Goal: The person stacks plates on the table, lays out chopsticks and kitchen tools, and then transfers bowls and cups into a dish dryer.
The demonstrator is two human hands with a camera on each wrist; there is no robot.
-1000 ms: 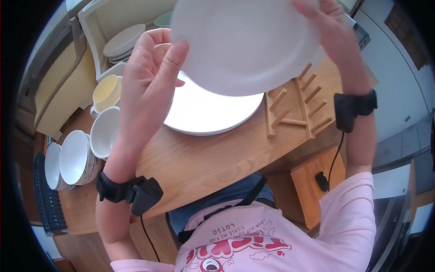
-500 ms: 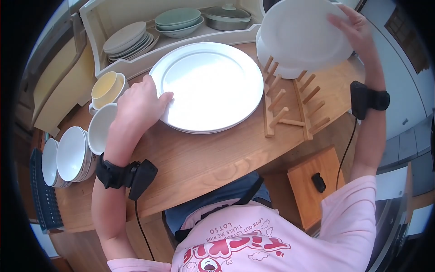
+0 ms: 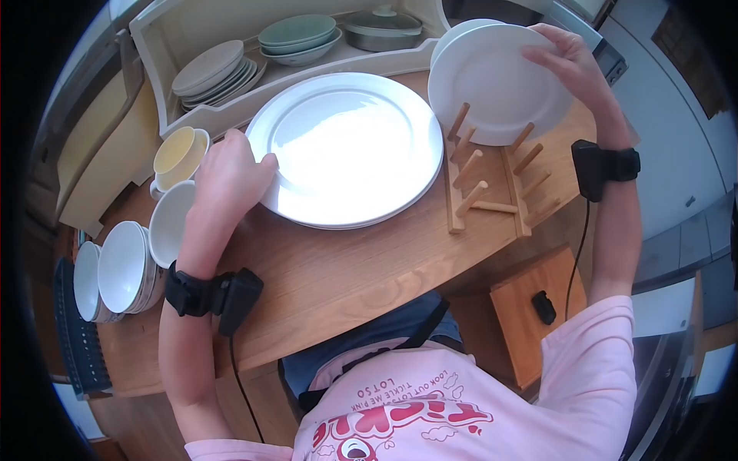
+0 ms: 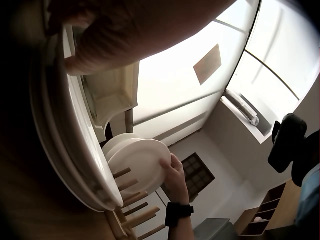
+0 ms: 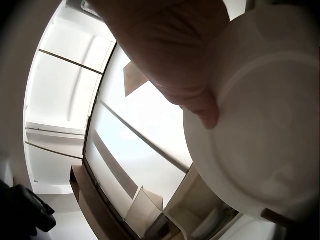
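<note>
My right hand [image 3: 573, 63] pinches the rim of a white plate [image 3: 492, 88], thumb on the near face. The plate stands nearly upright at the far end of a wooden peg rack [image 3: 456, 213], its lower edge behind the pegs. Another white plate [image 3: 455, 38] stands right behind it, mostly hidden. On the table, my left hand [image 3: 231, 177] grips the left rim of a stack of large white plates [image 3: 346, 146]. In the left wrist view the thumb [image 4: 77, 65] lies over the top plate's rim; the other fingers are mostly hidden.
Left of the stack are yellow-lined cups [image 3: 177, 150], a white cup [image 3: 171, 223] and stacked bowls [image 3: 123, 265]. A cream shelf [image 3: 173, 115] at the back holds small plates [image 3: 207, 65], green bowls [image 3: 296, 31] and a lidded pot [image 3: 383, 29]. The wooden table's front edge [image 3: 346, 311] faces me.
The right hand has carried the plate from over the large stack rightward and down to the rack. My left hand let go of that plate and moved down to the large plates' rim.
</note>
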